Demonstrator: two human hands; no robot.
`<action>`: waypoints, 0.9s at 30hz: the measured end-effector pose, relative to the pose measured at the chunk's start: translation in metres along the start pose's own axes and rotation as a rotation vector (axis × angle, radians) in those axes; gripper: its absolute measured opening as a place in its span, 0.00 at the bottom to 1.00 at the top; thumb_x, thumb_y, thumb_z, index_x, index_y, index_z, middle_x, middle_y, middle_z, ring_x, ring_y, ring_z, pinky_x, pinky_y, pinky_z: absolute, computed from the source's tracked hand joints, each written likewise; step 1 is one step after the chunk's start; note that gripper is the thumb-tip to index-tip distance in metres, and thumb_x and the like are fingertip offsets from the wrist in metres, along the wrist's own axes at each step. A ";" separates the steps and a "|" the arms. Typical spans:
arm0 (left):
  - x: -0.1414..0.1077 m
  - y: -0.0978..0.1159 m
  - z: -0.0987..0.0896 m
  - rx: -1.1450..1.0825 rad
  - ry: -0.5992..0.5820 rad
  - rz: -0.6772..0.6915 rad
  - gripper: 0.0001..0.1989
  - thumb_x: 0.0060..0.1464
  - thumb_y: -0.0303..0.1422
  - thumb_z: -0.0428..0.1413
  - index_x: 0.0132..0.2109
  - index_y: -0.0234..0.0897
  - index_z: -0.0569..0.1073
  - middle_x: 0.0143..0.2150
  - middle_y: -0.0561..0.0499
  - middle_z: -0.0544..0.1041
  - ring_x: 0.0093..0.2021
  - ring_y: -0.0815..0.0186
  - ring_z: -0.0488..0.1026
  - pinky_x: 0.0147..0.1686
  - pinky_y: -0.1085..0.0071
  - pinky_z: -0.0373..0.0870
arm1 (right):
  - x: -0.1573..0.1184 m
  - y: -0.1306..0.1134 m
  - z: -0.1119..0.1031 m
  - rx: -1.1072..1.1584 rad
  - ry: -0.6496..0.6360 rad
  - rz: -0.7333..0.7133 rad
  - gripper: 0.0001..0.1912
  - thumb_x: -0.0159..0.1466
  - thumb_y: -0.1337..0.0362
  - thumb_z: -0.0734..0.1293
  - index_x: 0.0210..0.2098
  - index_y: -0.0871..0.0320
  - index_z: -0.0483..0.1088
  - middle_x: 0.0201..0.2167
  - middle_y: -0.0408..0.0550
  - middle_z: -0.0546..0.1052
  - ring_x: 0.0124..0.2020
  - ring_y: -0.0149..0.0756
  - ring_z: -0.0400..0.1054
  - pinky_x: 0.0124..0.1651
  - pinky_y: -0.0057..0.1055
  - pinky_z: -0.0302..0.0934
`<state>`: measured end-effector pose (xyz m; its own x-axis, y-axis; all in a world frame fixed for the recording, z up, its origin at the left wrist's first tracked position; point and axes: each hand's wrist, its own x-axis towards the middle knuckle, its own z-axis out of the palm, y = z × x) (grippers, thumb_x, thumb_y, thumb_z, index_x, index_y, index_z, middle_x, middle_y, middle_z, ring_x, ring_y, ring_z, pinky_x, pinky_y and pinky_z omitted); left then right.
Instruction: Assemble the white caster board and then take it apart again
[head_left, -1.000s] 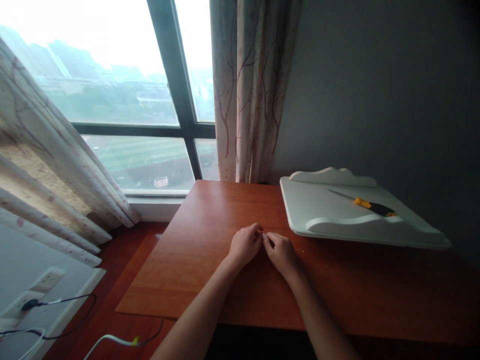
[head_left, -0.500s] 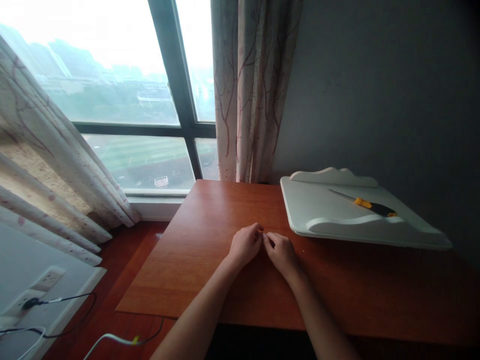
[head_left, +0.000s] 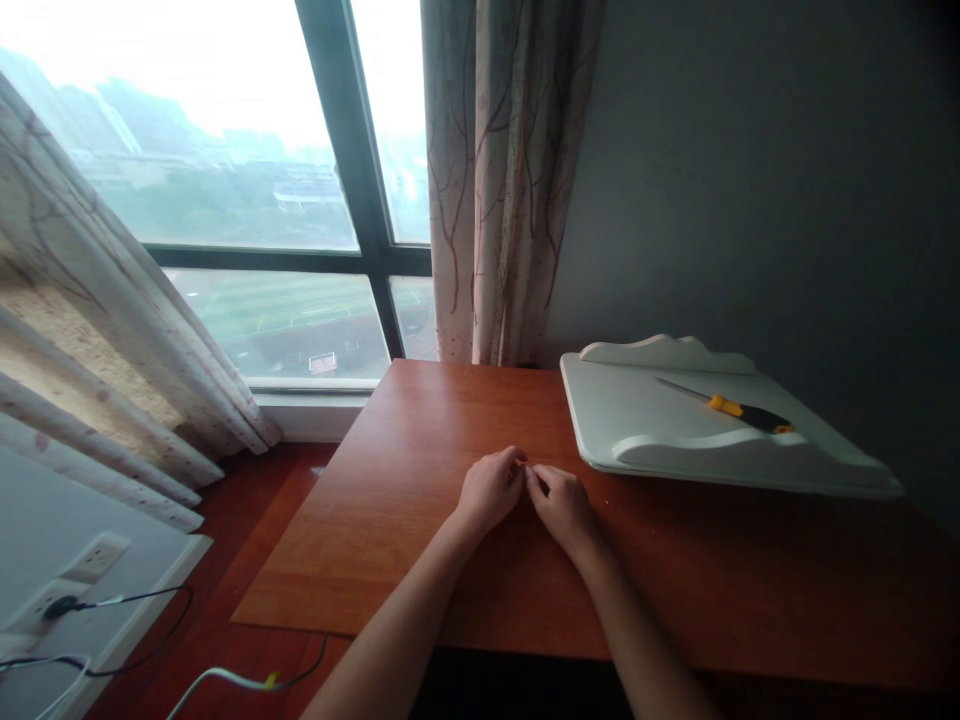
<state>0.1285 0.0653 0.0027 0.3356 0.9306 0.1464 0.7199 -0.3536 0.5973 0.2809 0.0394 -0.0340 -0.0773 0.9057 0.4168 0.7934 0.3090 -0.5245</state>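
Observation:
Both hands meet over the middle of the wooden table [head_left: 375, 520], fingertips close together. My left hand [head_left: 491, 488] is closed, its fingers curled inward. My right hand [head_left: 561, 503] is closed too, thumb and forefinger in a pinch that meets the left fingertips. Whatever lies between the fingers is too small or too hidden to make out. To the right of the hands, on a white board with wavy raised edges [head_left: 600, 410], lies a screwdriver [head_left: 726, 405] with a yellow and black handle, its shaft pointing left.
Tiny pale specks lie on the table right of my right hand. Behind the table hangs a patterned curtain [head_left: 499, 200] beside a window [head_left: 300, 310]. At lower left are a wall socket [head_left: 97, 558] with a black plug [head_left: 64, 606] and a white cable [head_left: 217, 675] near the floor.

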 end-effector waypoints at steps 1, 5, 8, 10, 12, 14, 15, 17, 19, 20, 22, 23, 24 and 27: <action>0.000 0.000 0.000 0.001 0.000 0.001 0.12 0.62 0.31 0.52 0.48 0.42 0.77 0.43 0.49 0.83 0.43 0.60 0.80 0.43 0.70 0.72 | 0.000 0.000 0.000 0.000 -0.001 -0.001 0.21 0.72 0.60 0.57 0.24 0.55 0.68 0.25 0.48 0.77 0.27 0.34 0.68 0.33 0.31 0.49; 0.000 -0.002 0.002 0.002 0.000 0.006 0.12 0.62 0.31 0.51 0.49 0.42 0.77 0.42 0.49 0.83 0.43 0.60 0.80 0.42 0.70 0.71 | 0.000 0.000 0.000 0.000 -0.003 -0.005 0.21 0.73 0.60 0.57 0.24 0.55 0.68 0.25 0.49 0.77 0.27 0.34 0.68 0.33 0.31 0.49; 0.000 -0.001 0.002 0.004 0.002 0.008 0.12 0.62 0.31 0.51 0.48 0.42 0.77 0.42 0.49 0.83 0.43 0.60 0.80 0.42 0.70 0.71 | 0.000 0.000 0.001 0.000 -0.001 -0.005 0.22 0.73 0.60 0.57 0.24 0.56 0.68 0.25 0.49 0.77 0.27 0.34 0.68 0.33 0.31 0.49; 0.000 -0.001 0.002 0.005 0.003 0.007 0.12 0.62 0.31 0.51 0.48 0.41 0.77 0.42 0.49 0.83 0.43 0.60 0.80 0.42 0.69 0.71 | 0.000 0.000 0.001 0.001 0.000 -0.003 0.22 0.73 0.59 0.57 0.24 0.56 0.68 0.25 0.49 0.77 0.27 0.34 0.68 0.33 0.30 0.49; 0.000 -0.001 0.002 0.007 0.003 0.006 0.12 0.62 0.32 0.51 0.48 0.42 0.77 0.42 0.49 0.84 0.43 0.60 0.80 0.42 0.69 0.72 | 0.000 0.000 0.001 0.002 0.000 -0.002 0.22 0.73 0.59 0.57 0.24 0.55 0.68 0.25 0.49 0.77 0.26 0.34 0.67 0.32 0.30 0.49; 0.000 -0.001 0.002 0.008 0.003 0.006 0.12 0.63 0.32 0.51 0.48 0.42 0.77 0.42 0.49 0.84 0.43 0.60 0.80 0.42 0.70 0.72 | 0.000 0.000 0.000 0.003 0.000 -0.002 0.22 0.73 0.59 0.57 0.24 0.55 0.68 0.25 0.49 0.77 0.26 0.34 0.67 0.32 0.30 0.49; 0.000 -0.001 0.002 0.009 0.003 0.005 0.12 0.63 0.32 0.51 0.48 0.42 0.77 0.42 0.49 0.83 0.43 0.60 0.80 0.43 0.70 0.72 | 0.000 0.000 0.000 0.003 0.001 -0.002 0.22 0.73 0.59 0.57 0.24 0.55 0.68 0.25 0.49 0.77 0.26 0.34 0.67 0.32 0.30 0.49; 0.000 -0.001 0.002 0.011 0.003 0.005 0.12 0.62 0.31 0.51 0.49 0.42 0.77 0.43 0.49 0.83 0.44 0.60 0.80 0.43 0.69 0.72 | 0.000 0.000 0.000 0.002 0.002 -0.002 0.22 0.73 0.59 0.57 0.24 0.55 0.68 0.25 0.49 0.77 0.26 0.34 0.67 0.32 0.30 0.49; 0.000 -0.001 0.002 0.011 0.002 0.005 0.12 0.62 0.31 0.51 0.49 0.41 0.77 0.43 0.48 0.83 0.44 0.59 0.80 0.43 0.69 0.72 | 0.000 0.000 0.000 0.002 0.003 -0.002 0.22 0.72 0.60 0.57 0.24 0.55 0.68 0.25 0.48 0.77 0.26 0.34 0.67 0.33 0.31 0.49; 0.000 -0.001 0.002 0.010 0.001 0.004 0.12 0.62 0.31 0.51 0.49 0.41 0.77 0.43 0.48 0.83 0.44 0.59 0.80 0.43 0.69 0.72 | 0.000 0.000 0.000 0.002 0.003 -0.002 0.21 0.72 0.60 0.57 0.24 0.55 0.68 0.25 0.48 0.77 0.26 0.34 0.67 0.33 0.31 0.49; 0.000 -0.001 0.002 0.010 -0.001 0.004 0.12 0.62 0.31 0.51 0.49 0.41 0.77 0.43 0.48 0.84 0.43 0.60 0.80 0.43 0.69 0.72 | 0.000 0.000 0.000 0.002 0.002 -0.001 0.21 0.72 0.60 0.57 0.24 0.55 0.69 0.25 0.48 0.77 0.26 0.34 0.67 0.32 0.31 0.49; 0.000 -0.001 0.002 0.010 -0.001 0.004 0.12 0.62 0.31 0.51 0.49 0.41 0.77 0.43 0.49 0.84 0.44 0.60 0.80 0.43 0.69 0.72 | 0.000 0.000 0.000 0.002 0.001 -0.001 0.21 0.72 0.60 0.57 0.24 0.55 0.69 0.25 0.48 0.77 0.26 0.34 0.67 0.32 0.31 0.49; 0.000 -0.001 0.002 0.010 -0.001 0.004 0.12 0.62 0.31 0.51 0.49 0.42 0.77 0.43 0.49 0.84 0.44 0.60 0.80 0.43 0.69 0.72 | 0.000 0.000 0.000 0.002 0.001 -0.001 0.21 0.72 0.60 0.57 0.24 0.55 0.69 0.25 0.48 0.77 0.26 0.34 0.67 0.32 0.31 0.49; 0.000 -0.001 0.002 0.011 -0.002 0.003 0.12 0.62 0.31 0.52 0.49 0.42 0.77 0.43 0.48 0.84 0.44 0.60 0.80 0.43 0.69 0.72 | 0.000 0.000 0.001 0.000 0.002 -0.001 0.21 0.72 0.60 0.57 0.24 0.55 0.68 0.25 0.48 0.77 0.27 0.34 0.67 0.32 0.30 0.49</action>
<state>0.1287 0.0656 0.0007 0.3390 0.9293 0.1465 0.7254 -0.3574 0.5883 0.2803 0.0392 -0.0343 -0.0766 0.9050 0.4185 0.7931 0.3097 -0.5246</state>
